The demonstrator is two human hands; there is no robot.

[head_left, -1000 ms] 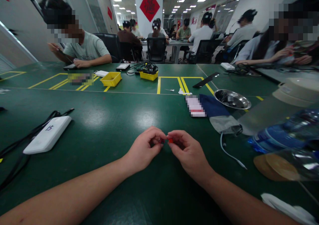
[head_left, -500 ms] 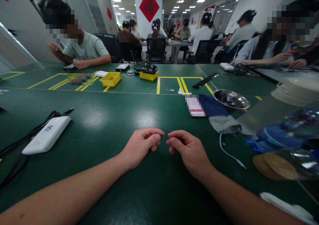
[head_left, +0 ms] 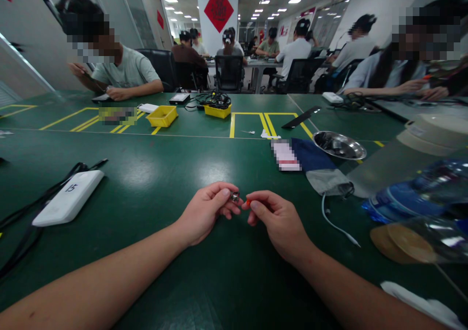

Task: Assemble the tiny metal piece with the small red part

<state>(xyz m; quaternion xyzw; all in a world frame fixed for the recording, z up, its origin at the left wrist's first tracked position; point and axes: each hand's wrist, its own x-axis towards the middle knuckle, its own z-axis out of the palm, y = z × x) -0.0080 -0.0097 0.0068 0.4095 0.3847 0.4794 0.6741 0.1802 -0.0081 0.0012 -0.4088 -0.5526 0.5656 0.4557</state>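
Between the thumb and fingers of my left hand (head_left: 209,210) is a small shiny metal piece (head_left: 235,197), ring-like in outline; its exact kind is too small to tell. Facing it, my right hand (head_left: 274,215) pinches a small orange-red piece (head_left: 248,202) at the fingertips. Only a narrow gap parts the two hands, and both are held over the green tabletop (head_left: 153,188) near the middle of the view. The fingers cover part of each piece.
A white power bank (head_left: 69,198) with black cables lies to the left. On the right are a phone (head_left: 286,155), a steel bowl (head_left: 339,145), a white cable (head_left: 340,227) and plastic bottles (head_left: 405,193). Yellow trays (head_left: 162,116) stand further back; co-workers sit beyond.
My left hand has turned and its fingers have opened out slightly, bringing the metal piece into sight. The orange-red piece at my right fingertips shows more clearly; the right hand has barely moved.
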